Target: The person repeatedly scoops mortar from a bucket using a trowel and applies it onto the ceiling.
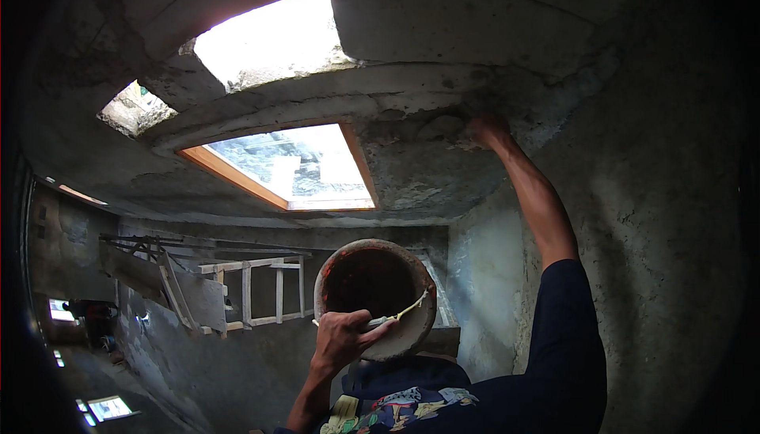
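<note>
no text, number or sign can be read. the shirt (pixel 507 402) bears a colourful print (pixel 400 410), any lettering illegible.

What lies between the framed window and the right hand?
Only rough grey wall lies between the framed window and the right hand in the head view.
</note>
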Motion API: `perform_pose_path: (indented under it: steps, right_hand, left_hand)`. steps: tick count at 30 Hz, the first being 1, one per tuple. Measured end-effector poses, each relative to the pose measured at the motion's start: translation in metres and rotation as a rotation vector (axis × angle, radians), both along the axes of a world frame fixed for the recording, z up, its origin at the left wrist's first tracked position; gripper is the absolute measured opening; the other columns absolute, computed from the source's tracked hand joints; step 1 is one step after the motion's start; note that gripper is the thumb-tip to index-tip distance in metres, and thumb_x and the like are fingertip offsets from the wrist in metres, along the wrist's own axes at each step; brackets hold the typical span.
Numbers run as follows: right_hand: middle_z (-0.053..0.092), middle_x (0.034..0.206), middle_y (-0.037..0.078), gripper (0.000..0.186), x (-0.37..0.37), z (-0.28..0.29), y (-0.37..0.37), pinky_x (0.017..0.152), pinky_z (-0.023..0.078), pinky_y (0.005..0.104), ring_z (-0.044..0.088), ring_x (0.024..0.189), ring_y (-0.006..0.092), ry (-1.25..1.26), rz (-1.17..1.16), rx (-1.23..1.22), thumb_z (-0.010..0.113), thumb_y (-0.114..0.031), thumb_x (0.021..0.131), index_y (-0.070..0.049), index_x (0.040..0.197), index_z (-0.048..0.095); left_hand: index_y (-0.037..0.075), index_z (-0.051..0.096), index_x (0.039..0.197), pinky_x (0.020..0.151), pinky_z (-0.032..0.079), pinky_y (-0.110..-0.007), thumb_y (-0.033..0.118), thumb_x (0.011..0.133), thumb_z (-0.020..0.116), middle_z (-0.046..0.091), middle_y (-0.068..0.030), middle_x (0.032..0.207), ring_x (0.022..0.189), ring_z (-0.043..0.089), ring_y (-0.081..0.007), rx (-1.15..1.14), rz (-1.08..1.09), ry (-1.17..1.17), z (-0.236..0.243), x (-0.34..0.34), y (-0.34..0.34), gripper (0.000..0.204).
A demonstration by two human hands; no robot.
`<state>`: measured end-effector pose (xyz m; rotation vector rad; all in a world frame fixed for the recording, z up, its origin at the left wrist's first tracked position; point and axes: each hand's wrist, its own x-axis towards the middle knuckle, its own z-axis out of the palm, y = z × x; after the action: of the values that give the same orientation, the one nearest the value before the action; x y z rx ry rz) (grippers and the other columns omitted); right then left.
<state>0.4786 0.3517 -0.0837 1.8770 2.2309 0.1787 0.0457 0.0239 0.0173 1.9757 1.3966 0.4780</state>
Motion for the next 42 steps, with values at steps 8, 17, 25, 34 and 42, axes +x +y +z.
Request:
perform_pose_path:
  steps: [8,17,25,34,42]
  right_hand:
    - [0.069,0.105,0.012,0.025,0.013,0.018,-0.025,0.084,0.053,0.0453,0.065,0.1,0.0329,0.101,-0.027,0.055,0.072,-0.02,0.077,-0.012,0.101,0.072]
    - [0.069,0.104,0.011,0.039,0.053,0.012,-0.057,0.081,0.054,0.0441,0.066,0.097,0.0311,0.125,-0.09,0.151,0.074,-0.026,0.078,-0.018,0.116,0.068]
    - [0.065,0.115,0.012,0.044,0.062,0.0,-0.088,0.088,0.052,0.0422,0.063,0.105,0.0315,0.328,-0.135,-0.01,0.07,-0.032,0.08,-0.026,0.124,0.064]
    - [0.068,0.108,0.012,0.042,0.045,-0.048,-0.034,0.085,0.053,0.044,0.065,0.101,0.0306,0.189,-0.066,0.038,0.068,-0.03,0.078,-0.026,0.12,0.066]
    - [0.069,0.105,0.013,0.045,0.083,-0.007,-0.04,0.081,0.054,0.0435,0.067,0.097,0.0313,0.147,-0.083,0.068,0.068,-0.028,0.077,-0.025,0.121,0.066]
  left_hand:
    - [0.008,0.045,0.05,0.041,0.038,-0.036,0.049,0.079,0.075,0.048,-0.0076,0.043,0.036,0.049,-0.0227,0.013,-0.01,0.002,-0.002,-0.003,-0.003,0.059]
    - [0.007,0.045,0.05,0.041,0.038,-0.037,0.05,0.08,0.074,0.048,-0.009,0.044,0.037,0.048,-0.0251,-0.015,-0.004,0.028,-0.009,-0.005,-0.007,0.059]
    - [0.007,0.048,0.052,0.042,0.039,-0.037,0.05,0.081,0.073,0.05,-0.01,0.046,0.039,0.051,-0.0263,-0.058,0.023,0.044,-0.004,-0.002,-0.002,0.058]
    - [0.007,0.047,0.052,0.042,0.039,-0.037,0.048,0.081,0.074,0.05,-0.0095,0.045,0.039,0.052,-0.0254,-0.077,0.032,0.062,0.002,0.0,-0.002,0.057]
    - [0.006,0.045,0.051,0.042,0.038,-0.037,0.048,0.081,0.074,0.048,-0.0098,0.045,0.038,0.049,-0.0254,-0.07,0.04,0.026,-0.001,0.002,0.0,0.059]
